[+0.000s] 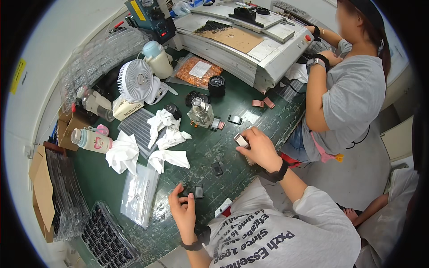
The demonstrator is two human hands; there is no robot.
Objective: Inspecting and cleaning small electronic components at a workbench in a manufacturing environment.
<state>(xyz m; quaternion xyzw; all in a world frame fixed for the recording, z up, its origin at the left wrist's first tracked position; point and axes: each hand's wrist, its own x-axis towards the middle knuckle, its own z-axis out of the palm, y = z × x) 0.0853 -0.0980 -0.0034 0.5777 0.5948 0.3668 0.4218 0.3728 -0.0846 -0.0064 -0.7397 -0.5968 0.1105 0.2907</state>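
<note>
My right hand (260, 149) is closed around a small block (241, 140) with a pale face and dark edges, above the green table's near edge. My left hand (183, 211) is over the table at lower centre, fingers apart and slightly curled. Beside its fingertips lies a small dark rectangular frame (199, 191) with a grey middle; I cannot tell whether they touch. A small black part (217, 169) rests between my hands. Farther back are a curved dark-and-silver piece (235, 119), a glass bottle with a metal top (200, 112) and a small grey-and-pink part (217, 123).
Crumpled white tissues (123, 152), a clear plastic sleeve (139, 194) and a black compartment tray (107, 236) lie left. Behind them stand a white fan (136, 80) and a bottle (91, 140). At the back is a large white machine (223, 53); a co-worker (353, 85) sits right.
</note>
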